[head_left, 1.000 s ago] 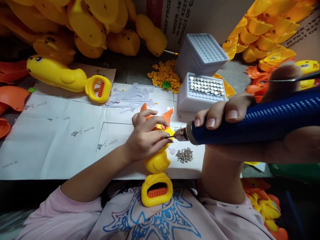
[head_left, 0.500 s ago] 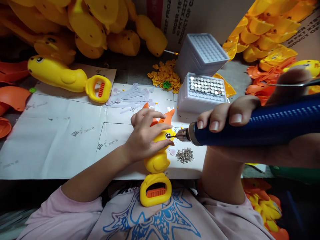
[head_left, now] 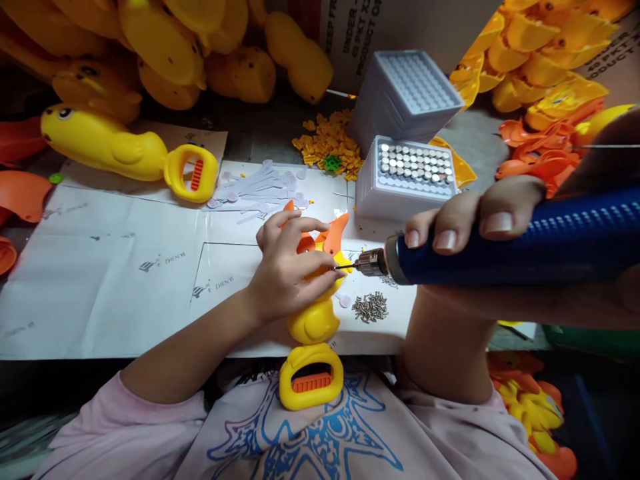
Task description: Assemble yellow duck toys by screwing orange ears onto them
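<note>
My right hand [head_left: 513, 207] grips a blue electric screwdriver [head_left: 570, 233], its thin bit pointing left. Beneath my left hand [head_left: 285, 270] lies a yellow toy duck [head_left: 314, 321] with orange flaps [head_left: 337, 233] at its far end. Its ring handle [head_left: 287, 387] with a ribbed orange insert overhangs the table edge towards my shirt. My left thumb and index finger pinch together round the bit's tip, over the duck's head. They hide whatever is between them and the eye. Right of the duck sits a heap of small screws [head_left: 370, 307].
Grey trays, one holding metal discs [head_left: 416, 162], stand behind beside yellow plastic pieces [head_left: 327, 143]. Flat white strips [head_left: 260, 190] lie left of them. Another finished-looking duck toy [head_left: 131, 155] rests at left. Yellow shells [head_left: 535, 53] and orange parts [head_left: 543, 157] pile up at right.
My left thumb and index finger, apart on either side of the duck's eye before, have closed at the bit's tip and cover the eye. The screwdriver has shifted slightly right in view.
</note>
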Demonstrator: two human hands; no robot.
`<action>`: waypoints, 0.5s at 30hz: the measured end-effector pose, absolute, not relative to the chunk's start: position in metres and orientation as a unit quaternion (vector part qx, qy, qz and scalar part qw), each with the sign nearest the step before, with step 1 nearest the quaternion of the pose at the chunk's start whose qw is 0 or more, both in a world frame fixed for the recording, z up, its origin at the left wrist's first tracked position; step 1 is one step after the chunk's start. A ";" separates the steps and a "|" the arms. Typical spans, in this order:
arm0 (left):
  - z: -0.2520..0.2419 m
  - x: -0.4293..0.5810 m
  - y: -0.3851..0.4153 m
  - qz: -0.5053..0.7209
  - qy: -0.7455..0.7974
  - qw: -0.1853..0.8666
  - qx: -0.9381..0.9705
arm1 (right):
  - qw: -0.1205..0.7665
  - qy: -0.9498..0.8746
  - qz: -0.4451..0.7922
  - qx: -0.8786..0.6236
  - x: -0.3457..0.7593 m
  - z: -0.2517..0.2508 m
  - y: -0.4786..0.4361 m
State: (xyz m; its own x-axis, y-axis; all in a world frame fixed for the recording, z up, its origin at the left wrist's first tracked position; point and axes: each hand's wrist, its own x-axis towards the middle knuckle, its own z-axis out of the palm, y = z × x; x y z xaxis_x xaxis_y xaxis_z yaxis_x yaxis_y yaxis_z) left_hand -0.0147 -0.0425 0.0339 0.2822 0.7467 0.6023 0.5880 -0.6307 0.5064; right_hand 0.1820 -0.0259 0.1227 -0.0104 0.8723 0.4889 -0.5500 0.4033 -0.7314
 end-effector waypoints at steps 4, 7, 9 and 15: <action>0.034 -0.015 -0.043 0.419 0.412 0.098 0.804 | 0.660 -0.489 0.546 -0.164 0.187 0.124 -0.027; 0.033 -0.016 -0.043 0.422 0.398 0.095 0.809 | 0.654 -0.501 0.547 -0.146 0.191 0.121 -0.027; 0.033 -0.017 -0.044 0.421 0.397 0.094 0.810 | 0.656 -0.504 0.544 -0.140 0.191 0.119 -0.027; 0.033 -0.018 -0.044 0.422 0.395 0.103 0.809 | 0.681 -0.480 0.531 -0.157 0.184 0.118 -0.029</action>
State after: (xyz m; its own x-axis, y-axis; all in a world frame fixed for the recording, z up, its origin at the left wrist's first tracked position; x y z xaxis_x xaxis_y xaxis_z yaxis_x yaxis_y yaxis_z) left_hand -0.0176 -0.0436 0.0331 0.3317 0.7270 0.6012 0.5536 -0.6660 0.5000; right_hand 0.1841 -0.0290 0.1185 -0.0247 0.8736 0.4860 -0.5729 0.3861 -0.7230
